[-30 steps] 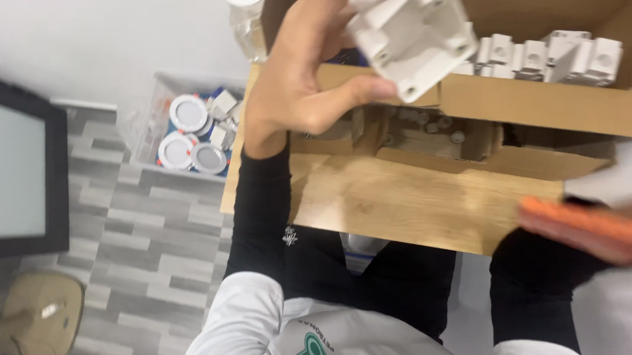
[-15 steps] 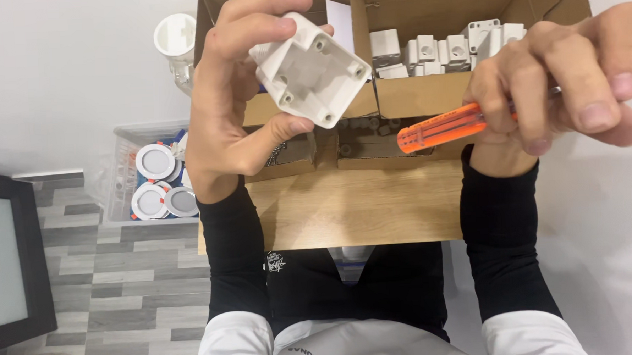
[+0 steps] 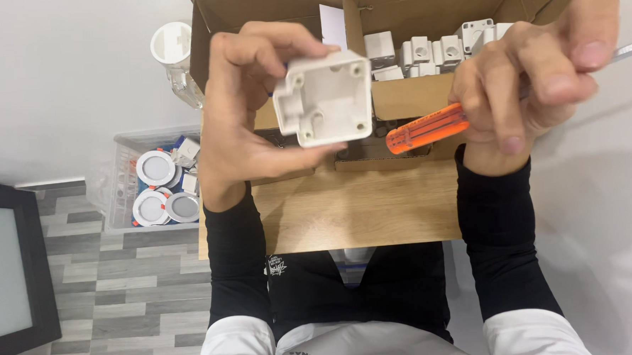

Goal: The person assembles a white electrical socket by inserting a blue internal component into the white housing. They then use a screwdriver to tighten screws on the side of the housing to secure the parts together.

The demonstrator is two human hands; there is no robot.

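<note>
Left hand: our left hand (image 3: 246, 124) is clenched around a white plastic box (image 3: 324, 97); the fingers curl over its top edge and the thumb presses along its lower edge.

Box: we hold the square box up in front of the cardboard carton (image 3: 273, 9), above the wooden table (image 3: 360, 211). Its open side faces us, and we can see the corner screw posts and the moulded ribs inside.

Right hand: our right hand (image 3: 532, 83) grasps a screwdriver (image 3: 427, 128) with an orange handle. The fingers wrap the upper part of the handle, the thumb lies on top, and the butt of the handle sticks out toward the box.

Screwdriver: it lies tilted, the orange end lower and just beside the box's right edge. We cannot tell whether the two touch. A bit of the metal shaft (image 3: 630, 49) shows past our thumb at the right margin.

Carton: it stands open on the far part of the table, and a row of small white plastic parts (image 3: 424, 51) fills its right half.

Floor side: we see a clear bin (image 3: 121, 180) holding round white lamp fittings (image 3: 156, 167) to the left of the table, and a dark-framed panel (image 3: 11, 269) at the left margin over grey plank flooring (image 3: 121, 278).

Sleeves: both our forearms wear black sleeves (image 3: 238, 259).
</note>
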